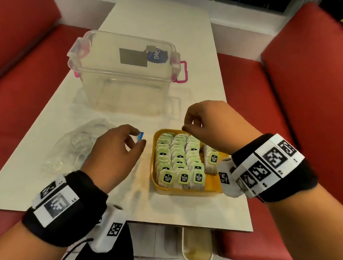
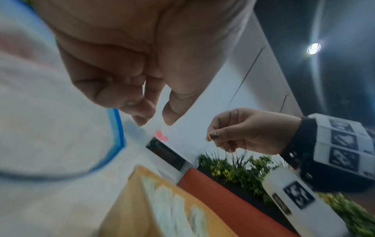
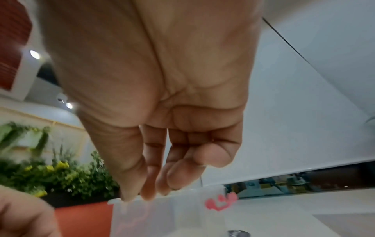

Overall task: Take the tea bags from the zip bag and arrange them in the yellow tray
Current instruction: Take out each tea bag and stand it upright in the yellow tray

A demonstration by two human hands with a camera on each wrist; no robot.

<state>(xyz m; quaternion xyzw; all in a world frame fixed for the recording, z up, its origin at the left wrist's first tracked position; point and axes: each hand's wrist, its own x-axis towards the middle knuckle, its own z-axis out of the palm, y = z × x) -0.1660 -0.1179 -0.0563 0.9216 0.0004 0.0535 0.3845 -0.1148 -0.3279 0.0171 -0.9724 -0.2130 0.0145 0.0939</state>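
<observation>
The yellow tray (image 1: 213, 184) sits on the white table, right of centre, with several green-tagged tea bags (image 1: 177, 166) standing in rows and a short row (image 1: 211, 160) on its right side. My right hand (image 1: 189, 124) hovers over the tray's far edge, thumb and fingertips pinched together, and I see nothing between them. The clear zip bag (image 1: 75, 144) lies crumpled left of the tray. My left hand (image 1: 137, 139) pinches its blue zip edge (image 1: 141, 136) between finger and thumb. In the left wrist view the blue zip edge (image 2: 118, 128) runs beside the fingertips (image 2: 142, 117).
A clear lidded storage box (image 1: 125, 74) with pink latches stands behind the tray and bag. Red bench seats (image 1: 303, 105) flank the table on both sides. A cream container (image 1: 198, 245) sits under the near table edge.
</observation>
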